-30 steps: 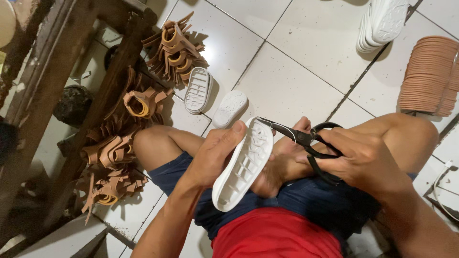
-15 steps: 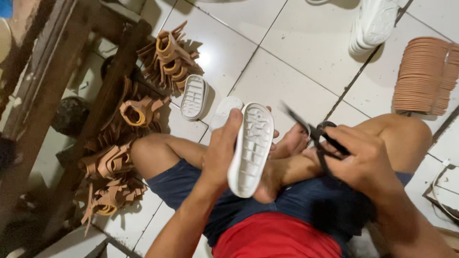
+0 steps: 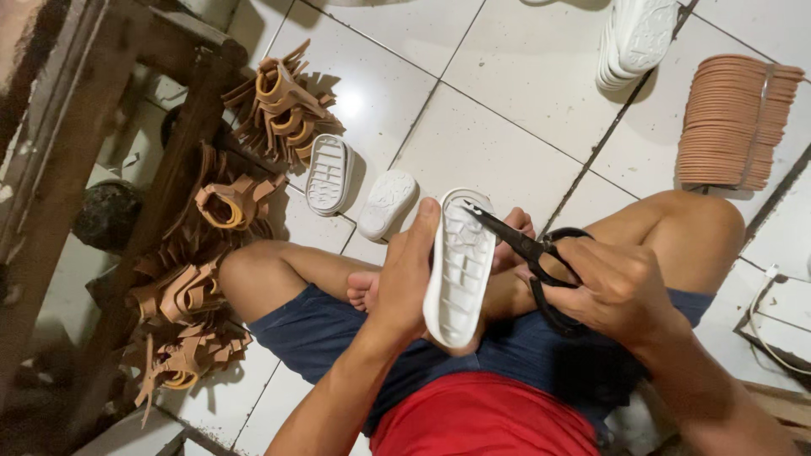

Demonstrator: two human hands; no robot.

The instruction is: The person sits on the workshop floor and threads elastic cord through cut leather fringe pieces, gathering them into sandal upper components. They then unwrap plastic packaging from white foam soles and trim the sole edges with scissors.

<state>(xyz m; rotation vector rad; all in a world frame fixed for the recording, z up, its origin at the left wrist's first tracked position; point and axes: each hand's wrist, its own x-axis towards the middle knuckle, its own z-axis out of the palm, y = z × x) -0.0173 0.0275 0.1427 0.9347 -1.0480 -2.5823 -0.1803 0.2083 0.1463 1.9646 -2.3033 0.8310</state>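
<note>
white ridged sole (image 3: 460, 270); black scissors (image 3: 541, 262); tan straps (image 3: 283, 105); white tiled floor (image 3: 473, 143); red shirt (image 3: 486, 418).

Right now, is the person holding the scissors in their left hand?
No, the black scissors are in the right hand, while the left hand holds the white sole.

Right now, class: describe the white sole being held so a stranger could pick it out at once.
Start at the seated person's crossed legs on the tiled floor. Above the lap, the left hand holds one white sole, tread up. Unlike the two white soles lying on the tiles, black scissors in the right hand touch its rim.
</note>
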